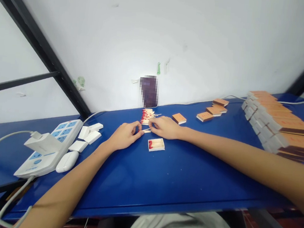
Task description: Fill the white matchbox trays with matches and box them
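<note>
A few matches (146, 130) lie crosswise between my two hands, red heads to the left. My left hand (125, 135) is closed, thumb and forefinger pinching at the head end. From the right, my right hand (165, 127) comes in with curled fingers closed at the plain ends; its fingertips are partly hidden. Just beyond my fingers lies a loose heap of red-headed matches (147, 115). Nearer to me, an open matchbox tray (159, 150) holds several matches, heads to the left.
An orange matchbox (179, 118) lies right of the heap, with several more matchboxes (205, 116) beyond. Stacked matchboxes (288, 123) stand far right. At left are a power strip (69, 138), white empty-looking trays (78, 145) and a white rounded case (67, 161). A phone-like dark object (151, 92) leans against the wall.
</note>
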Motion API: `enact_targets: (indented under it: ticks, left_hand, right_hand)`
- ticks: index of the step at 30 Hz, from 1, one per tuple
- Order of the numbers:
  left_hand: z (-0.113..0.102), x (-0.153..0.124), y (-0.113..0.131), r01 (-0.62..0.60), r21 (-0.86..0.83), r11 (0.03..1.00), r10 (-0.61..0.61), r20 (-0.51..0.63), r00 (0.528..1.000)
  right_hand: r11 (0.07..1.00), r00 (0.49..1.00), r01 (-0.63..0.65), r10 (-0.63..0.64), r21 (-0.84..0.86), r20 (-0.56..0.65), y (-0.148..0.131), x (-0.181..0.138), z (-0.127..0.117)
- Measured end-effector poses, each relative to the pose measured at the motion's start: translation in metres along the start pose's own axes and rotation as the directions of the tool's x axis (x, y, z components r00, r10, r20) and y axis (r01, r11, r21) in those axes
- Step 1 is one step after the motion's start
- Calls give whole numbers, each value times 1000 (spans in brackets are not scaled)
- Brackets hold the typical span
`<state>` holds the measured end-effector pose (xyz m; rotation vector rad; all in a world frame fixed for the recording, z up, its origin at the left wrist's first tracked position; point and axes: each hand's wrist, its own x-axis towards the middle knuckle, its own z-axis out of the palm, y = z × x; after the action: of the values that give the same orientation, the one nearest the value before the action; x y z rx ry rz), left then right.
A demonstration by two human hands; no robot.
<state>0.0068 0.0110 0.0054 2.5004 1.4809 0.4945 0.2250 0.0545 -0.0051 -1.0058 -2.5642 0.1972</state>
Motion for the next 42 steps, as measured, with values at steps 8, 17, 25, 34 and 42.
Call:
enact_targets:
  ticks: [8,17,25,34,42]
  left_hand:
    - [-3,1,-5,-23,-21,1000,23,-32,999]
    - [0,2,-7,-22,5,1000,22,-29,999]
    - [0,1,-6,-30,6,1000,30,-25,999]
    - [-3,0,-5,-54,15,998,53,20,998]
    - [-3,0,-4,-60,33,998,59,25,998]
  right_hand:
    - [999,1000,1,-2,43,16,-1,-1,-4]
    - [1000,1000,2,-2,-1,-5,-1,-1,0]
    - [999,1000,30,-30,-28,7,-1,-2,-1]
    - [1000,999,17,-17,9,45,-2,-2,-4]
    - [1000,999,28,-28,9,29,-3,-2,-5]
